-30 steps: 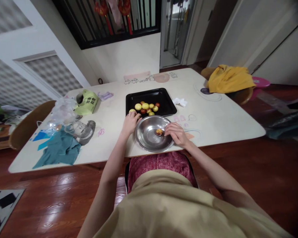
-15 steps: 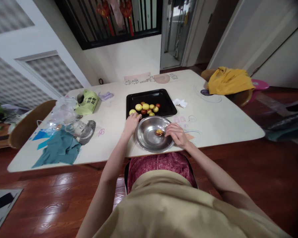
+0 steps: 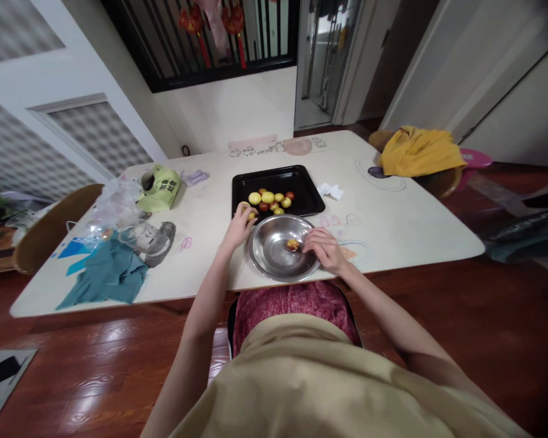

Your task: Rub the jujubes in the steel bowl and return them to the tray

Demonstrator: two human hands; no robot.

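Observation:
At the near left corner of the black tray (image 3: 296,179), my left hand (image 3: 241,226) has its fingers closed around a yellow fruit (image 3: 251,216), partly hidden by them. Several small round fruits (image 3: 268,197), yellow-green and red-brown, lie grouped in the tray. My right hand (image 3: 325,248) is curled over the right rim of a shiny metal bowl (image 3: 274,261), its fingertips inside and its thumb hidden. A mottled red and yellow fruit (image 3: 293,244) sits in the bowl just left of those fingertips. The bowl stands at the table's near edge, against the tray's front.
Crumpled white tissue (image 3: 331,190) lies right of the tray. On the left of the white table (image 3: 201,243) are a green bag (image 3: 162,187), clear plastic (image 3: 114,210) and a teal cloth (image 3: 107,274). A yellow garment (image 3: 420,152) drapes a chair at the right.
My left hand has shifted slightly left and back, its fingers now covering the yellow fruit at the tray's left corner. My right hand and the bowl stay in place.

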